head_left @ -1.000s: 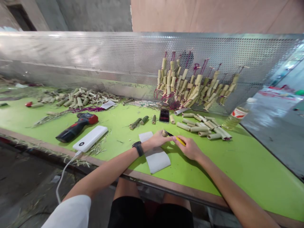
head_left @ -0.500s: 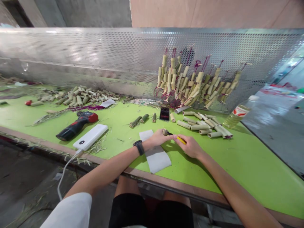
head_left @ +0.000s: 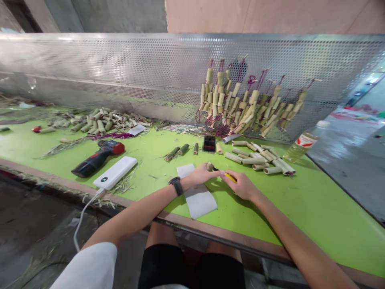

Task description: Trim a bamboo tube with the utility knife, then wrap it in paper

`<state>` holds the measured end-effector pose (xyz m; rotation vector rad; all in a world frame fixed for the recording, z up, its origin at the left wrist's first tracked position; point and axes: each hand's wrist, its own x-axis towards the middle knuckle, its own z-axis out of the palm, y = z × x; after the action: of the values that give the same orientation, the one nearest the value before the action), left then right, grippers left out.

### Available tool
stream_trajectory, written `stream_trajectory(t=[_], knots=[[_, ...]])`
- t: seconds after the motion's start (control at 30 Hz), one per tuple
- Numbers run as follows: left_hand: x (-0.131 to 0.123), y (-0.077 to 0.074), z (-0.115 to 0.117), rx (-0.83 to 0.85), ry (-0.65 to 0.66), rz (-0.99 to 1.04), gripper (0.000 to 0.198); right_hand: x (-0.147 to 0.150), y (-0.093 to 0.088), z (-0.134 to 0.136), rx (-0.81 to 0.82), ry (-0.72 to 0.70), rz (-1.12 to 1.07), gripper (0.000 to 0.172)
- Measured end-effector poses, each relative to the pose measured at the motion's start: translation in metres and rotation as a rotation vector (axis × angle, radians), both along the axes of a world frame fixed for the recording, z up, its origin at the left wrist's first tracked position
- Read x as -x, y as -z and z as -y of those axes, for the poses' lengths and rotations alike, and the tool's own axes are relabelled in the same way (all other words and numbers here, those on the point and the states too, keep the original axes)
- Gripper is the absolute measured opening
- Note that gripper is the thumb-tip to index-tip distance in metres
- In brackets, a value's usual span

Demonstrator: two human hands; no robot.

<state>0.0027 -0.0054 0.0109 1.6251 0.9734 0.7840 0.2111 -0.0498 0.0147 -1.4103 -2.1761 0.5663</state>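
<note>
My left hand (head_left: 201,175) grips a short bamboo tube (head_left: 209,166) and holds it just above the green table (head_left: 300,208). My right hand (head_left: 240,185) holds a yellow-handled knife (head_left: 229,177) whose dark blade points at the tube's end. A white sheet (head_left: 197,194) lies flat under my left wrist. Several cut bamboo tubes (head_left: 260,159) lie loose just beyond my right hand.
Strung bamboo bundles (head_left: 246,106) hang on the perforated metal panel (head_left: 120,80). A red-black drill (head_left: 96,158) and a white power bank (head_left: 115,173) with cable lie at the left. A bamboo heap (head_left: 102,122) sits far left; a plastic bottle (head_left: 302,145) lies at the right.
Both hands stay together on the tube and knife with hardly any shift. The view has tilted up slightly.
</note>
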Motion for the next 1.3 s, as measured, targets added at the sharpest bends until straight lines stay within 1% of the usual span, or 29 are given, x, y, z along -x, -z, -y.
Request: stream_trajectory(t=[0.1,0.2,0.37,0.47,0.5,0.53,0.57,0.63,0.73,0.87,0.97,1.17,1.3], knots=[[-0.001,-0.001,0.001,-0.005,0.009,-0.001,0.063,0.001,-0.001,0.0,-0.006,0.008,0.015,0.053],[0.0,-0.003,0.002,-0.047,0.023,-0.001,0.062,0.003,-0.003,0.002,-0.025,0.044,0.044,0.053],[0.004,-0.006,0.002,-0.127,0.019,-0.103,0.063,0.009,-0.003,0.007,-0.132,0.099,0.12,0.06],[0.002,-0.005,0.003,-0.142,-0.07,-0.168,0.065,0.009,0.001,0.004,-0.176,0.187,0.164,0.068],[0.001,-0.004,0.004,-0.156,-0.13,-0.186,0.067,0.008,0.002,0.003,-0.188,0.226,0.169,0.07],[0.001,-0.003,0.003,-0.163,-0.148,-0.196,0.069,0.006,0.003,0.001,-0.194,0.254,0.167,0.071],[0.0,-0.002,0.003,-0.164,-0.137,-0.194,0.07,0.005,0.003,0.0,-0.19,0.263,0.159,0.072],[0.001,0.0,0.0,-0.144,-0.11,-0.157,0.07,0.002,0.001,-0.002,-0.148,0.221,0.122,0.07],[0.003,0.003,-0.005,-0.077,-0.046,-0.074,0.064,0.002,-0.004,0.0,-0.087,0.129,0.056,0.062],[0.005,0.005,-0.008,-0.069,-0.005,-0.003,0.062,0.006,-0.008,0.005,-0.054,0.052,0.032,0.052],[0.004,0.004,-0.007,-0.069,0.014,0.018,0.06,0.007,-0.008,0.006,-0.04,0.038,0.021,0.052],[0.003,0.003,-0.004,-0.08,-0.01,0.01,0.061,0.008,-0.009,0.006,0.01,0.024,0.006,0.058],[0.003,0.001,-0.003,-0.086,-0.024,0.004,0.063,0.008,-0.009,0.006,-0.01,0.036,0.005,0.062]])
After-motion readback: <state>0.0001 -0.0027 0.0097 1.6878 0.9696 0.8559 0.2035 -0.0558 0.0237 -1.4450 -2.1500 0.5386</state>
